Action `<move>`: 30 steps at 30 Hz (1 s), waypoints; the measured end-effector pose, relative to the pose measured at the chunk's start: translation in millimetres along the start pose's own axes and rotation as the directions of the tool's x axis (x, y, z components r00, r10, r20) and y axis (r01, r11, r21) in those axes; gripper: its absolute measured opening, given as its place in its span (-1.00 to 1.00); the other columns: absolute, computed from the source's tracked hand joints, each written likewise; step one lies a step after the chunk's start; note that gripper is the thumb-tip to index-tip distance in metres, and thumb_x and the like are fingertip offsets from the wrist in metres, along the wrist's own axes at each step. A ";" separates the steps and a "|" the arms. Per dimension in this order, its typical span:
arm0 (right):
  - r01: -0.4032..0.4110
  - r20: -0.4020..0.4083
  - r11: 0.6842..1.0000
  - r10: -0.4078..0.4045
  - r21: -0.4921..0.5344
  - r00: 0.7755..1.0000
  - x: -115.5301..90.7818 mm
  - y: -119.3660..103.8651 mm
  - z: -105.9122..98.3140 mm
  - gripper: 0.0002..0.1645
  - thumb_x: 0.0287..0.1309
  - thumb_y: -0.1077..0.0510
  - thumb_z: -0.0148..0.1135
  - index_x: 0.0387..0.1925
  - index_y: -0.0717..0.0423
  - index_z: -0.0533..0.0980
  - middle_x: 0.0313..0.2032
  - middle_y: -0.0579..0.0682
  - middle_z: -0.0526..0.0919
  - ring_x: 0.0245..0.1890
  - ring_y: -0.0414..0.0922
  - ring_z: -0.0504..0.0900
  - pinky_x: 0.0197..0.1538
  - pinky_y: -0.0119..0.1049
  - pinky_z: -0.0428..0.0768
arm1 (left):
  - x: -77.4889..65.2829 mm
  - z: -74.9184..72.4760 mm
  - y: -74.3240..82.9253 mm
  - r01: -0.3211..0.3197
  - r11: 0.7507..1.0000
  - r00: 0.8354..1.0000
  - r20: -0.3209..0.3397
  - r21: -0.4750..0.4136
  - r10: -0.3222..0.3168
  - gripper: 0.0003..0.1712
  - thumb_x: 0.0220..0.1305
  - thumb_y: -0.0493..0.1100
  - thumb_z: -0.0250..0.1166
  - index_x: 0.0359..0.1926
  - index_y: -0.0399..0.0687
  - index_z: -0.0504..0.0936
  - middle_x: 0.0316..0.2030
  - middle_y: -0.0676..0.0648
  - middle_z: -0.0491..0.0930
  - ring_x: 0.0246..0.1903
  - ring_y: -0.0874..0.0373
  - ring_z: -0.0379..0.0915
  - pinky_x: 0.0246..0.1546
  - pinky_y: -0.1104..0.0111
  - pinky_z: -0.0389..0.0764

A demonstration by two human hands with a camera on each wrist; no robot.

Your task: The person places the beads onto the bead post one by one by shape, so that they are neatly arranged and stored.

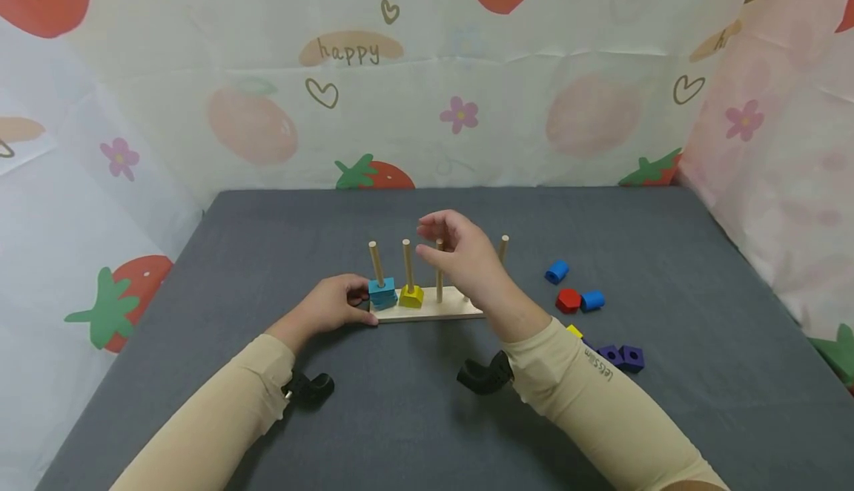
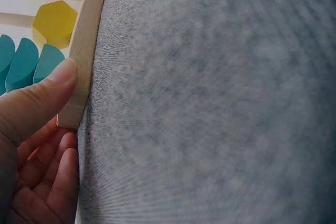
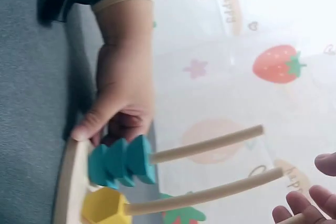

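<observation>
A wooden peg board (image 1: 427, 314) with upright pegs lies on the table. On its leftmost peg are several stacked teal blocks (image 3: 140, 161); one yellow block (image 1: 411, 297) sits low on the peg beside it. My left hand (image 1: 336, 302) grips the board's left end, the thumb (image 2: 64, 74) against the front edge and the fingers curled behind the end. Above the board, my right hand (image 1: 467, 257) is raised near the top of the third peg (image 1: 439, 276). Its thumb and fingers are apart and loosely bent, with nothing between them. That forearm hides part of the board's right side.
To the right lie loose blocks: two blue cylinders (image 1: 592, 300), a red hexagonal block (image 1: 568, 300), several purple blocks (image 1: 631, 358) and a partly hidden yellow block (image 1: 574, 331). A printed curtain (image 1: 460, 142) stands behind the grey table (image 1: 400, 432). Black mounts (image 1: 485, 374) sit at both wrists.
</observation>
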State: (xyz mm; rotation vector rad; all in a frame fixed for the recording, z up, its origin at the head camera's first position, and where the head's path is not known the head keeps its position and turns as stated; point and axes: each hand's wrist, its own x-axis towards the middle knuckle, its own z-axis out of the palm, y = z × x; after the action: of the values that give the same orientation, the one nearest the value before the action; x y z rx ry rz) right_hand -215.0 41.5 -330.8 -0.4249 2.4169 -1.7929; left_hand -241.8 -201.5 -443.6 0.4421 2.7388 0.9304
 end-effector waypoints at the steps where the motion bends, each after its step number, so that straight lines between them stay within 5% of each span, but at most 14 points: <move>1: 0.011 0.007 1.000 -0.011 0.015 1.000 -0.2 -2.0 -1.8 -0.59 0.15 0.21 0.20 0.05 0.10 0.39 0.03 0.04 0.50 0.06 -0.12 0.43 0.14 -0.21 0.38 | -0.1 0.1 -0.1 -0.001 1.000 1.000 0.000 0.003 0.001 -0.50 -0.16 0.04 0.49 -0.15 -0.02 0.59 -0.26 0.03 0.51 -0.27 0.20 0.40 -0.15 0.30 0.50; 13: 0.092 -0.029 0.992 -0.090 0.080 0.996 -5.7 -17.8 -38.6 -0.63 0.16 0.26 0.16 0.03 0.20 0.43 -0.03 0.06 0.52 -0.01 -0.10 0.50 0.06 -0.26 0.47 | 0.1 0.3 -0.4 0.000 1.000 1.000 0.000 0.004 0.000 -0.49 -0.17 0.04 0.49 -0.15 -0.02 0.59 -0.25 0.03 0.51 -0.26 0.19 0.40 -0.15 0.31 0.50; 18: 0.086 -0.083 0.996 -0.084 0.030 0.993 -4.6 -14.6 -63.8 -0.66 0.19 0.22 0.15 0.01 0.21 0.45 -0.01 0.10 0.52 0.01 -0.11 0.49 0.09 -0.24 0.43 | -0.5 0.1 0.0 0.005 1.000 1.000 0.003 0.006 -0.005 -0.48 -0.16 0.03 0.49 -0.13 -0.03 0.59 -0.24 0.02 0.51 -0.25 0.19 0.40 -0.14 0.30 0.50; 23: 0.056 -0.151 0.998 -0.056 -0.005 0.987 -1.8 -1.3 -87.8 -0.65 0.23 0.17 0.11 0.01 0.25 0.44 0.01 0.12 0.50 0.06 -0.09 0.45 0.16 -0.19 0.37 | -1.2 -0.4 -0.1 0.013 1.000 1.000 -0.001 0.008 -0.013 -0.48 -0.17 0.02 0.50 -0.13 -0.03 0.59 -0.23 0.02 0.51 -0.24 0.19 0.40 -0.13 0.30 0.50; 30: -0.111 -0.238 0.992 0.095 -0.054 0.967 -2.8 27.3 -117.5 -0.64 0.23 0.04 0.11 0.00 0.12 0.46 0.00 0.01 0.49 0.11 -0.08 0.38 0.22 -0.09 0.28 | -3.3 -1.5 3.3 0.001 1.000 1.000 0.005 -0.007 -0.001 -0.48 -0.15 0.01 0.49 -0.13 -0.07 0.58 -0.21 -0.01 0.50 -0.22 0.17 0.42 -0.11 0.29 0.51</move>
State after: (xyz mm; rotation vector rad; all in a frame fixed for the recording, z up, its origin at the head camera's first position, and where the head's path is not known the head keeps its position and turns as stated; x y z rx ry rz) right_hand -245.7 157.9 -321.7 -0.0924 2.6052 -1.8148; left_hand -238.5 -200.9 -440.1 0.4415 2.7304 0.9372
